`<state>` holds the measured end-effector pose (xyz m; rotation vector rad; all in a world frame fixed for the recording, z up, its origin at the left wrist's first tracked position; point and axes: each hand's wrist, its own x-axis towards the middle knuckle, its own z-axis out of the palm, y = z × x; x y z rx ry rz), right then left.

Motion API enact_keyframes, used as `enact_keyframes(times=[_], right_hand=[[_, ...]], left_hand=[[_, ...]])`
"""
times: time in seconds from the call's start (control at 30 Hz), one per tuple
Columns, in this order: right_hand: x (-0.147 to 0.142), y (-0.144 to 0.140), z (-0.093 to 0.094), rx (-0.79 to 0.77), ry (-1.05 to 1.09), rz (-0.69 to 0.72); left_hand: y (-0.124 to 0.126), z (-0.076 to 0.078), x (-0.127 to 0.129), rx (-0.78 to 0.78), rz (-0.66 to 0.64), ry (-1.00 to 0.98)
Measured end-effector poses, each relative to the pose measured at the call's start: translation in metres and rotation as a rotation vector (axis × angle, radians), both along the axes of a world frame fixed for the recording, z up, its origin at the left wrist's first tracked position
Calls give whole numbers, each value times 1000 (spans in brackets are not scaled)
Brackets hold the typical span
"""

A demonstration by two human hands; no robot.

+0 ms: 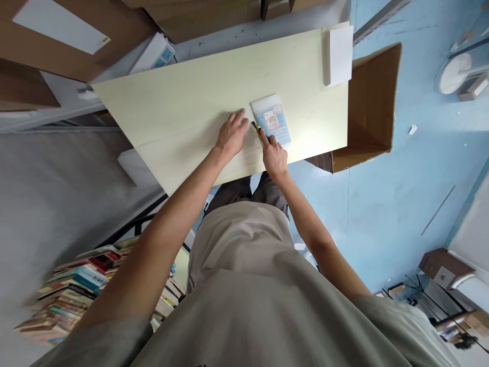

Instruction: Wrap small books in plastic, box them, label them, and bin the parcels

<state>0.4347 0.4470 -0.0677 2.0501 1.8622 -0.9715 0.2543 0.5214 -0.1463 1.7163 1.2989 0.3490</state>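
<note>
My right hand is closed round a black and yellow utility knife. The knife points up and left, along the left edge of a flat blue and white packet with a pale label on its face. Whether the blade touches the packet I cannot tell. My left hand lies to the left of the knife, fingers stretched out over the pale yellow tabletop, holding nothing that I can see. A faint whitish patch shows on the tabletop between my hands.
A white stack or box sits at the table's far right corner. An open cardboard box stands beyond the right edge. Large cartons line the back. Piled books are at lower left, near a black metal frame.
</note>
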Motion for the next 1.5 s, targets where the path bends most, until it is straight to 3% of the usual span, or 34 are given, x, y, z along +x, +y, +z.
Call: enact_keyframes(times=[0.23,0.57,0.73,0.87,1.03,1.2,1.3,1.4,1.5], right_hand=[[8,-42,18,-88,-83,26],[24,-100,48,-241,-99,79],[39,-105,75,-279,-68,61],[60,-89,102,-180,-35,-37],[85,-36,133,59,-2,-70],[90,53,176,405,184,-100],[79,121,212,640,311,-57],[53,195,243,847,395,50],[19,258,259,870,375,124]], left_hand=[[-3,4,5,-12,37,-53],[-8,17,14,-57,46,36],[-13,21,19,-78,82,24],[-18,39,25,-84,55,79],[-9,94,35,-2,102,72],[23,181,43,328,401,31],[49,244,49,527,561,-1],[69,301,59,670,595,-35],[79,334,72,779,594,-72]])
